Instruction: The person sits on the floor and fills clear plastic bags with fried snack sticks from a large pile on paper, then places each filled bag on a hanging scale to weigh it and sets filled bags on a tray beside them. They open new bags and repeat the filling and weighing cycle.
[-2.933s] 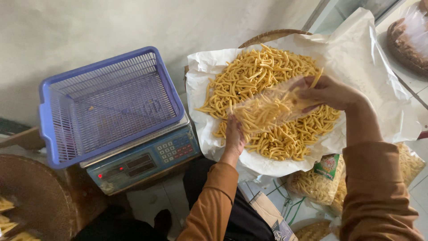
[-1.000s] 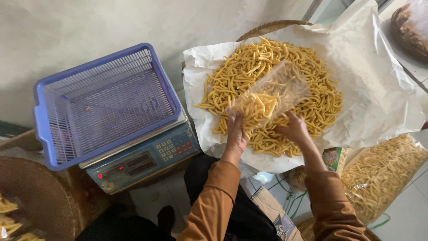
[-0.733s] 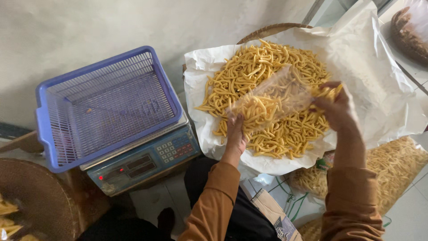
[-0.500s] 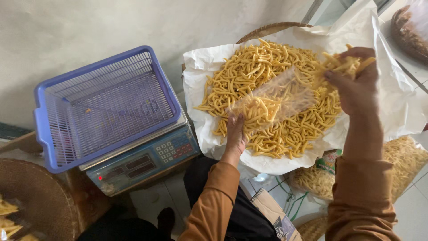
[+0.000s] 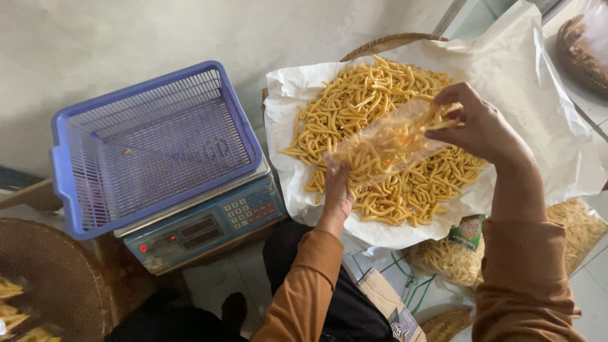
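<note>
A heap of yellow stick snacks [image 5: 373,95] lies on white paper [image 5: 538,120] spread over a woven tray [image 5: 386,43]. My left hand [image 5: 337,190] grips the lower end of a clear plastic bag [image 5: 386,142] partly filled with the sticks. My right hand [image 5: 475,123] is at the bag's open mouth, fingers closed on a bunch of sticks going into it. Both sleeves are orange-brown.
A digital scale [image 5: 202,225] with a blue plastic basket [image 5: 152,145] on it stands to the left. Filled snack bags [image 5: 573,225] lie at the lower right, a woven basket [image 5: 44,278] at the lower left, another snack bag [image 5: 586,44] at the top right.
My right hand scooped sticks from the heap's right side, lifted them and moved left to the bag's mouth. My left hand kept holding the bag in place.
</note>
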